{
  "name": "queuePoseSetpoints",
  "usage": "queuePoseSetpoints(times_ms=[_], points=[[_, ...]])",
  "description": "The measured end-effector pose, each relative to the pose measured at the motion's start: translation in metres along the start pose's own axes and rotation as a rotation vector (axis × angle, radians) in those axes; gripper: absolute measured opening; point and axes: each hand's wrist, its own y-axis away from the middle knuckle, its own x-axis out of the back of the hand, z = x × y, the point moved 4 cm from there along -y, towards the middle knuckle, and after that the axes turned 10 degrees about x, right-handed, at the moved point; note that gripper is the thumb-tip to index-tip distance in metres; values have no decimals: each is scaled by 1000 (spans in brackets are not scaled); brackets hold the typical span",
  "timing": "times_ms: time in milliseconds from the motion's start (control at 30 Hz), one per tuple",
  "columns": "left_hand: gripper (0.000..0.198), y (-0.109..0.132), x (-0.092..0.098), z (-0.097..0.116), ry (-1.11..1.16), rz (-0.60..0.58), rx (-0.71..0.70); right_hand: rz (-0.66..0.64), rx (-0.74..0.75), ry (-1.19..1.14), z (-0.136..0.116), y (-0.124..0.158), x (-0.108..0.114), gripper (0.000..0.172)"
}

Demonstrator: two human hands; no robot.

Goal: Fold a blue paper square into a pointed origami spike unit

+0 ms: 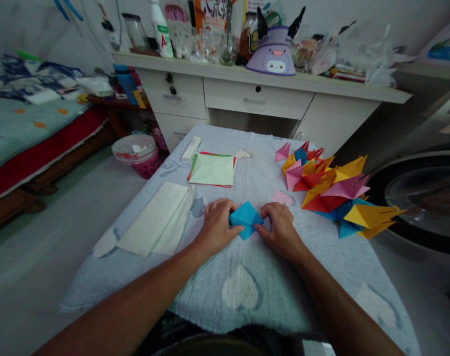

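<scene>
A blue sheet of origami paper (246, 217), folded into a diamond, lies on the cloth-covered table in front of me. My left hand (220, 223) pinches its left corner between thumb and fingers. At the right corner, my right hand (279, 226) grips the paper the same way. Beyond my left hand sits a stack of square paper (212, 169), pale green on top with red and green edges showing. To the right, several folded paper cranes (329, 185) in yellow, red, pink and blue are piled together.
A folded white cloth or paper (156, 217) lies on the left of the table (243, 316). Behind the stack is a small white box (191, 149). A pink bin (138, 153) stands on the floor at left; a washing machine (425, 193) is at right. White drawers (254, 96) stand behind.
</scene>
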Motion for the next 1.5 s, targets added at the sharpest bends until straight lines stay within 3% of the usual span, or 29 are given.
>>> queuePoseSetpoints(times_ms=[167, 267, 433, 533, 733, 967, 1300, 1500], points=[[44, 2, -2, -2, 522, -138, 79, 87, 49, -262, -7, 1, 7, 30], [45, 2, 1, -1, 654, -143, 74, 129, 14, -432, -10, 2, 10, 43], [14, 2, 9, 3, 567, -109, 6, 133, 54, -588, -18, 1, 11, 10], [11, 2, 9, 4, 567, -111, -40, 174, 126, -586, -23, 1, 15, 5], [15, 4, 6, 6, 625, -161, -67, 185, 120, -620, -25, 4, 16, 6], [16, 7, 10, 10, 545, -124, -74, 266, 79, -734, -23, 8, 9, 27], [9, 7, 13, 12, 567, -99, -78, 319, 83, -694, -25, 7, 13, 23], [10, 8, 15, 13, 568, -115, -9, 320, 89, -609, -25, 7, 15, 15]])
